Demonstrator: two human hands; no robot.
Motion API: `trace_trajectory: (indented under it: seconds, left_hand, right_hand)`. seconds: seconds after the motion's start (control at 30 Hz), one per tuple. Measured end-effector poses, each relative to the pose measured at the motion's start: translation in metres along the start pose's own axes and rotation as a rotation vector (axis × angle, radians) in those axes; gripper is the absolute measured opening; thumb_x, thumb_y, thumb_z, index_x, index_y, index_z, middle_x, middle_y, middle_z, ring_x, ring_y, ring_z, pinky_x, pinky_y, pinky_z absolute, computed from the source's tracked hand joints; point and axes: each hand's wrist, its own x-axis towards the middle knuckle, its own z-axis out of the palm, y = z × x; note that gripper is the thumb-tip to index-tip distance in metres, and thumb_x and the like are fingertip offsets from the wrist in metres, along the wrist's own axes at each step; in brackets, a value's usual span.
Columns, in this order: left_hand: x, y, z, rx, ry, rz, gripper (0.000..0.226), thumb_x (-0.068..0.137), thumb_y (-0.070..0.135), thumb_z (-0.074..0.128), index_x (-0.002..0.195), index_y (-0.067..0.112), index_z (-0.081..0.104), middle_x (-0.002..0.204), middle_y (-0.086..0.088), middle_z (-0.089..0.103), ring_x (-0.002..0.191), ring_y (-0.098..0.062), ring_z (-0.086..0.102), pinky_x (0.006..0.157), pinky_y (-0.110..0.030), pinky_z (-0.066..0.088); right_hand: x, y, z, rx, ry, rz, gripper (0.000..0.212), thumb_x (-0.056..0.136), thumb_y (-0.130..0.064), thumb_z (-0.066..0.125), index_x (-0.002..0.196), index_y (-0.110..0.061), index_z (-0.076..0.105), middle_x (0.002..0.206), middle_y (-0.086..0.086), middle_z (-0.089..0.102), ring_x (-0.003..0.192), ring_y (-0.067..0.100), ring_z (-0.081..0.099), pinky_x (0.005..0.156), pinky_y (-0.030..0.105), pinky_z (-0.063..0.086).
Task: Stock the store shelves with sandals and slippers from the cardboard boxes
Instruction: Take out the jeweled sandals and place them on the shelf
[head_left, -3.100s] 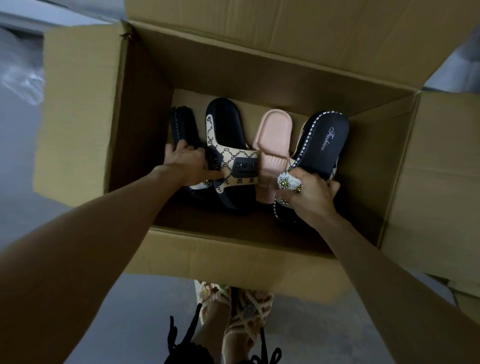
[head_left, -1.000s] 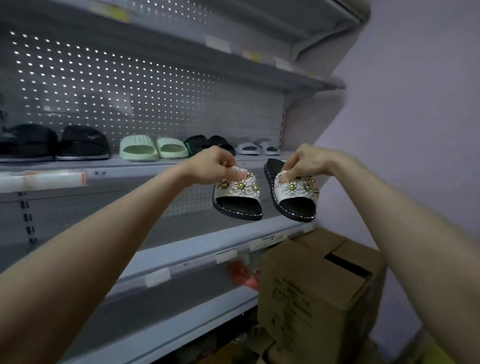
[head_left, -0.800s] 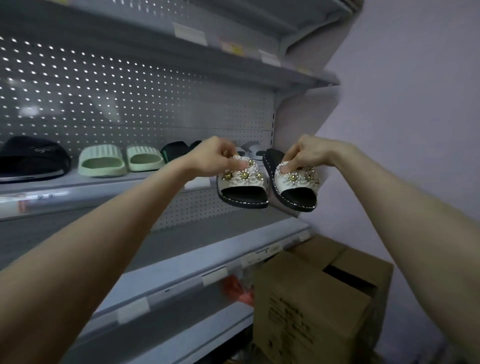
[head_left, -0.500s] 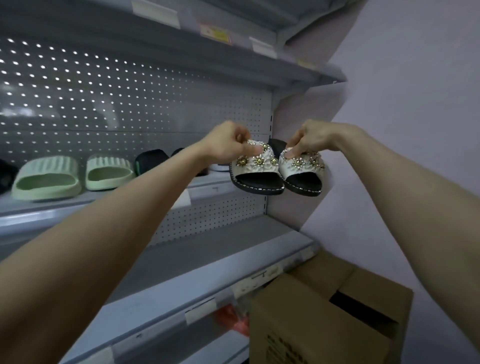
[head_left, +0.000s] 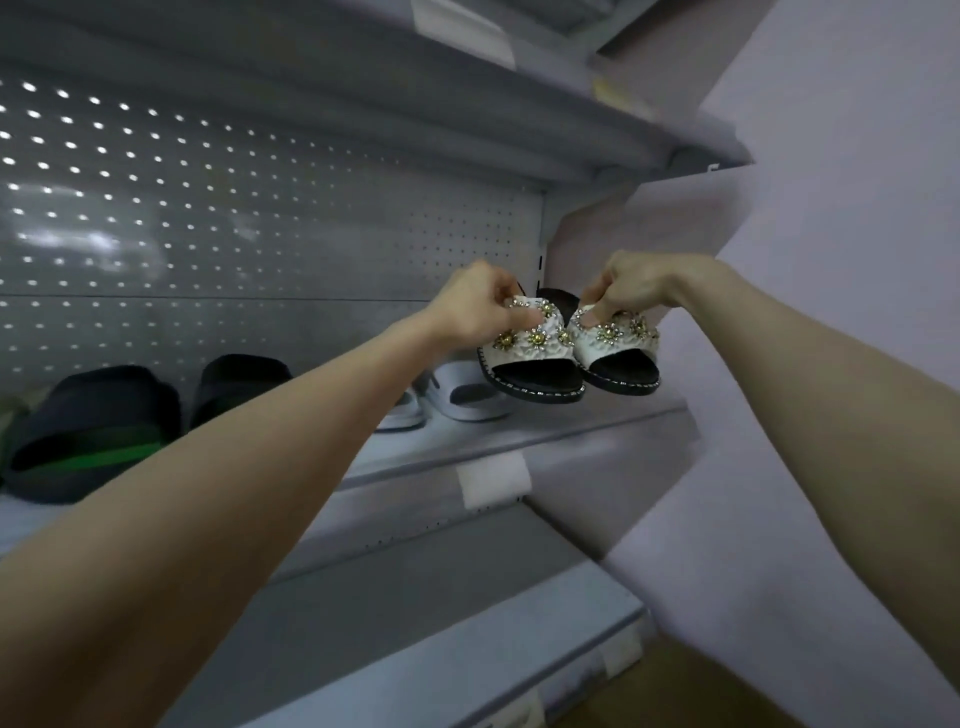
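Observation:
I hold a pair of white jewelled sandals with black soles, side by side, just above the right end of the middle grey shelf (head_left: 550, 441). My left hand (head_left: 475, 309) pinches the strap of the left sandal (head_left: 530, 358). The right sandal (head_left: 618, 353) hangs by its strap from my right hand (head_left: 631, 283). Both sandals point toe-first toward me, and whether their soles touch the shelf I cannot tell.
On the same shelf sit white slippers (head_left: 467, 395) just left of the sandals, then black slippers (head_left: 239, 384) and a black-and-green pair (head_left: 88, 431). A pegboard back panel, an upper shelf (head_left: 467, 135), a lower shelf (head_left: 467, 649) and the lilac wall (head_left: 831, 260) surround the spot.
I took the sandals out of the cardboard box and raised them to the shelf. Over the last second both hands moved up and right, bringing the pair together at the shelf's right end.

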Motion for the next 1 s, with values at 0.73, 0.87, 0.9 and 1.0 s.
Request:
trace_trajectory:
  seconds: [0.73,0.87,0.9,1.0]
  left_hand:
    - [0.099,-0.075,0.089,0.161,-0.067,-0.094,0.036,0.08,0.039,0.069,0.084,0.004,0.06,0.072,-0.002,0.051,0.066,-0.015,0.046,0.052,-0.021,0.033]
    - [0.101,-0.078,0.092,0.187,-0.076,-0.097,0.037,0.08,0.039,0.069,0.084,0.002,0.062,0.077,-0.006,0.053,0.071,-0.018,0.048,0.054,-0.021,0.033]
    - [0.102,-0.079,0.095,0.204,-0.086,-0.097,0.037,0.08,0.039,0.069,0.082,0.003,0.061,0.076,-0.007,0.053,0.071,-0.018,0.048,0.054,-0.022,0.034]
    - [0.103,-0.081,0.102,0.242,-0.105,-0.106,0.039,0.081,0.041,0.068,0.083,0.002,0.063,0.078,-0.009,0.054,0.074,-0.02,0.051,0.063,-0.029,0.042]
  right_hand:
    - [0.161,0.088,0.049,-0.065,-0.093,0.034,0.061,0.074,-0.038,0.076,0.125,-0.008,0.059,0.121,0.007,0.064,0.113,0.029,0.058,0.101,0.045,0.045]
    - [0.163,0.084,0.052,-0.081,-0.109,0.032,0.052,0.078,-0.034,0.074,0.124,-0.012,0.062,0.123,0.004,0.062,0.115,0.027,0.057,0.103,0.044,0.043]
    - [0.163,0.083,0.053,-0.085,-0.108,0.033,0.053,0.078,-0.034,0.075,0.123,-0.011,0.062,0.124,0.004,0.062,0.115,0.027,0.057,0.103,0.044,0.044]
    - [0.165,0.085,0.056,-0.111,-0.107,0.043,0.055,0.076,-0.037,0.075,0.123,-0.011,0.061,0.122,0.005,0.062,0.112,0.028,0.058,0.1,0.045,0.046]
